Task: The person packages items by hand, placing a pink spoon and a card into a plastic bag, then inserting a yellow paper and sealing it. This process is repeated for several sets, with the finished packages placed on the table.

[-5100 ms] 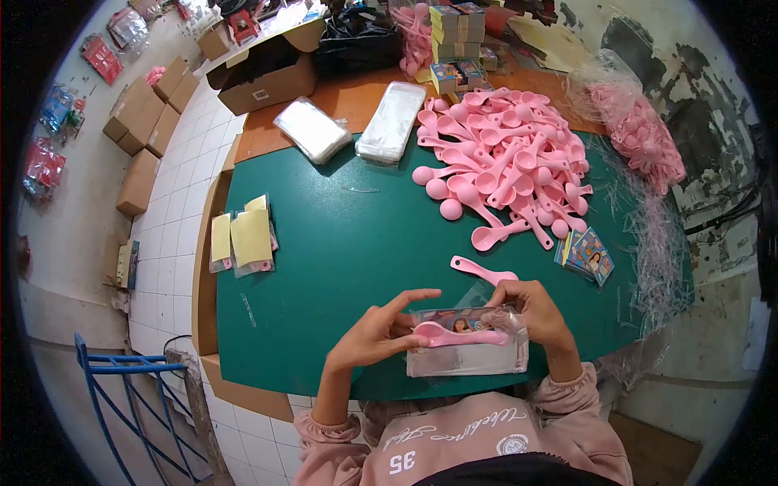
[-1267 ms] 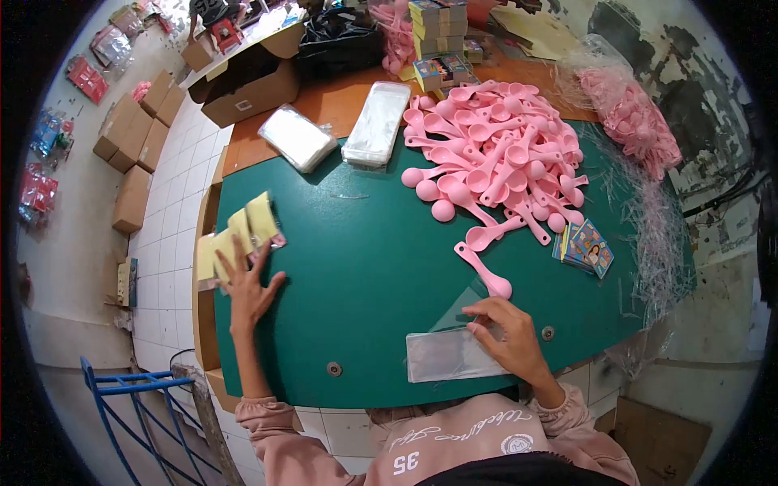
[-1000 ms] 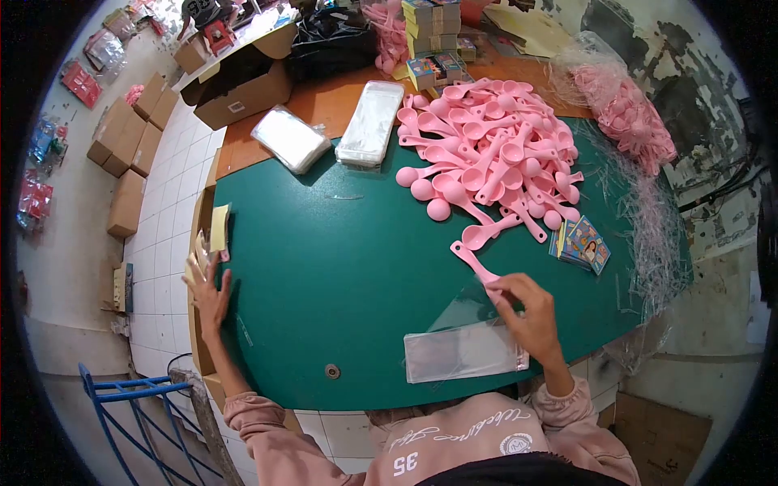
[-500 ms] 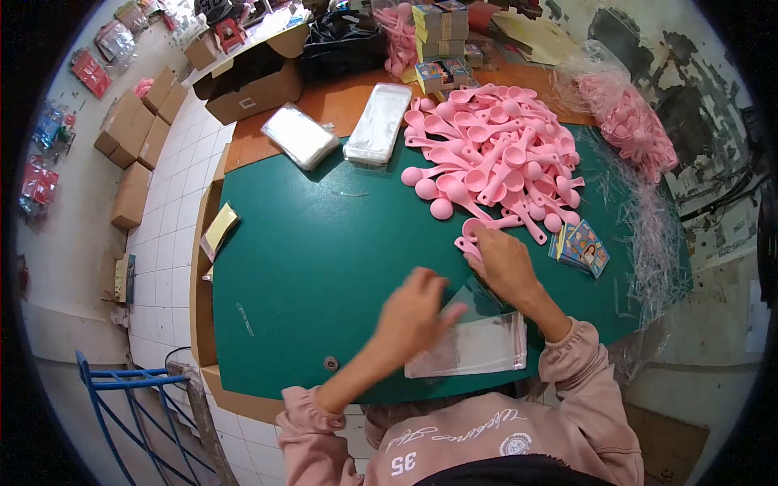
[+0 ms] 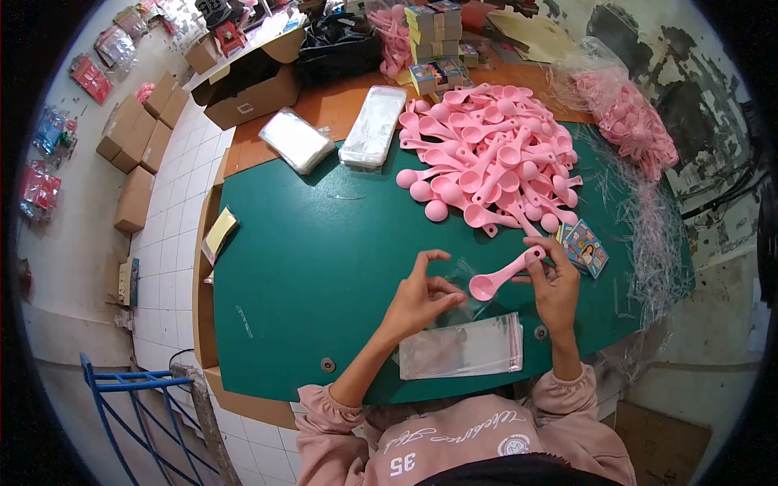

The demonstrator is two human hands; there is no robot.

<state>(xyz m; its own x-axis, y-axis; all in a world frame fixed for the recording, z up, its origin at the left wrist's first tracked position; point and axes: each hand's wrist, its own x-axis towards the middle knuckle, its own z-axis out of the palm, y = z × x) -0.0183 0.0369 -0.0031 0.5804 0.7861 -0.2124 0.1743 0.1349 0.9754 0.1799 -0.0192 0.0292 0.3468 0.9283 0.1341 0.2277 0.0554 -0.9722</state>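
Pink spoon (image 5: pixel 506 274), a measuring scoop with a round bowl, is held up in front of us over a green tabletop (image 5: pixel 316 267). Our right hand (image 5: pixel 554 285) pinches it by the end of its handle, thumb against fingers, with the bowl pointing left toward our other hand. Our left hand (image 5: pixel 423 296) is bent, its thumb and fingers curved beside a wisp of clear film (image 5: pixel 464 270); we cannot tell whether they grip that film or merely touch it. Nearest us, below both hands, a stack of clear sleeves (image 5: pixel 460 348) lies flat. Beyond the right hand sit a heap of pink spoons (image 5: pixel 490 154) and, just beside its fingers, some printed cards (image 5: pixel 587 249). To handle this well, in our judgement, we want a light, firm pinch at the handle's tip, leaving the bowl free of fingers. The film looks thin and likely to cling or crease, so gentle fingertips should serve us better than a tug. We should also mind our right knuckles, which could brush the cards askew.
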